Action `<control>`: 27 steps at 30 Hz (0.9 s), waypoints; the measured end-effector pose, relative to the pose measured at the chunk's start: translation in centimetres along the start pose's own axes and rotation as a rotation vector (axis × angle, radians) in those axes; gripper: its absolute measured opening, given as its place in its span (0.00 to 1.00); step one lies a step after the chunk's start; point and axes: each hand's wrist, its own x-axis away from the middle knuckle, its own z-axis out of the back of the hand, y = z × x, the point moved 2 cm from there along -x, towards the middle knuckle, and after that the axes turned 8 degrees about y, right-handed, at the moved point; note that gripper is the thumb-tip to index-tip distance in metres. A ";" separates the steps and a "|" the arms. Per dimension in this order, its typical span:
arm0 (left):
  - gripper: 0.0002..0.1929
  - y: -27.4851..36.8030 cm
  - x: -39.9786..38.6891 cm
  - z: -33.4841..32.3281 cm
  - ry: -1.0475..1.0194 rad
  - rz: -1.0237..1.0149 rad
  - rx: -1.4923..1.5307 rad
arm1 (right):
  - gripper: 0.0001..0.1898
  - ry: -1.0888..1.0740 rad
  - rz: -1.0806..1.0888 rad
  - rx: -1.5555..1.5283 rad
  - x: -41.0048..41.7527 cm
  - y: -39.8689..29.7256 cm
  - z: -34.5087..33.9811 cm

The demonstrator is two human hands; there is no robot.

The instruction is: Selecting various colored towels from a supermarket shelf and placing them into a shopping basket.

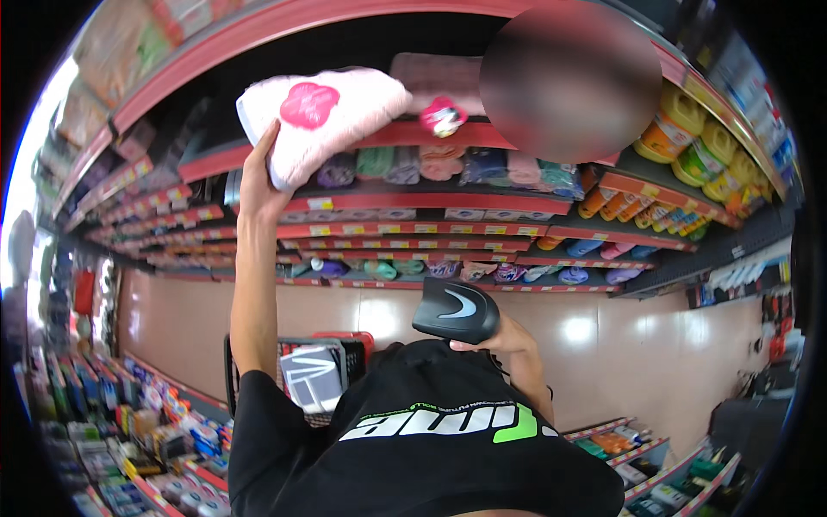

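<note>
My left hand (261, 184) is raised to the top shelf at the left and grips a folded pale pink towel (349, 106) with a bright pink flower-shaped label. Behind and to the right of it, another pink towel (439, 74) lies on the shelf, with a pink tag hanging over the red edge. Low in front of my body, my right hand (497, 336) holds a black handheld barcode scanner (459, 311). Its handle is mostly hidden. A blurred oval hides part of the shelf right of the towels.
Rolled towels (442, 161) fill the shelf below. Large yellow detergent jugs (672, 123) stand at the right. A shopping basket or cart (352, 362) with a grey and white folded item (312, 378) is by my left side. Low shelves (200, 475) of packaged goods are behind me.
</note>
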 end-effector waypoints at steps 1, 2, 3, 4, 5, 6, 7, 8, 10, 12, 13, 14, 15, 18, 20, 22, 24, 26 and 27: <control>0.19 -0.4 -1.5 -2.1 -0.031 -0.009 -0.014 | 0.37 0.050 -0.017 -0.055 0.6 -0.1 0.7; 0.18 -1.1 -2.6 -3.9 -0.041 0.009 -0.052 | 0.36 0.063 0.053 -0.034 1.0 0.7 1.6; 0.18 -2.0 -4.2 -6.3 -0.071 0.039 -0.086 | 0.36 0.113 0.076 -0.042 1.8 0.1 2.6; 0.16 -2.6 -5.8 -6.4 -0.114 0.073 -0.100 | 0.36 0.102 0.012 -0.080 2.1 0.2 3.1; 0.16 -3.1 -7.0 -6.6 -0.157 0.095 -0.079 | 0.36 0.086 -0.053 -0.118 2.3 0.4 3.6; 0.16 -3.7 -8.0 -7.8 -0.186 0.106 -0.067 | 0.34 0.098 -0.069 -0.094 2.5 0.9 4.2; 0.17 -4.2 -8.8 -8.9 -0.213 0.114 -0.054 | 0.34 0.114 -0.054 -0.104 2.8 1.1 4.7; 0.17 -4.4 -9.3 -9.8 -0.228 0.118 -0.066 | 0.34 0.117 -0.047 -0.118 3.0 0.9 5.1; 0.17 -4.8 -9.9 -12.8 -0.295 0.082 -0.022 | 0.33 0.144 -0.029 -0.135 3.6 0.6 6.1; 0.19 -5.2 -9.4 -16.0 -0.377 0.097 -0.025 | 0.32 0.127 -0.040 -0.118 4.0 0.8 6.9; 0.20 -4.9 -8.7 -16.9 -0.423 0.088 -0.025 | 0.32 0.109 -0.032 -0.119 3.6 0.8 7.1; 0.22 -4.7 -7.9 -18.3 -0.508 -0.252 -0.495 | 0.31 0.101 -0.045 -0.131 3.2 0.7 7.2; 0.24 -5.9 -7.6 -21.7 -0.614 -0.568 -0.940 | 0.30 0.151 -0.063 -0.145 3.8 0.2 7.5; 0.25 -6.6 -6.0 -26.6 -0.929 -0.602 -1.278 | 0.29 0.137 -0.042 -0.210 2.8 0.7 8.0; 0.24 -7.6 -9.8 -22.4 -0.799 -0.384 -0.575 | 0.28 0.122 -0.033 -0.246 2.5 0.5 8.0; 0.21 -7.8 -11.4 -20.5 -0.559 -0.188 0.009 | 0.27 0.160 -0.024 -0.318 2.5 1.1 8.3; 0.22 -7.6 -12.9 -18.1 -0.426 -0.142 -0.202 | 0.27 0.149 -0.036 -0.311 2.0 2.1 8.6; 0.25 -7.5 -14.6 -16.4 -0.372 -0.030 -0.283 | 0.27 0.153 -0.050 -0.304 2.0 2.4 8.9; 0.25 -7.6 -14.7 -16.0 -0.329 0.086 -0.513 | 0.27 0.149 -0.048 -0.299 2.0 2.4 9.0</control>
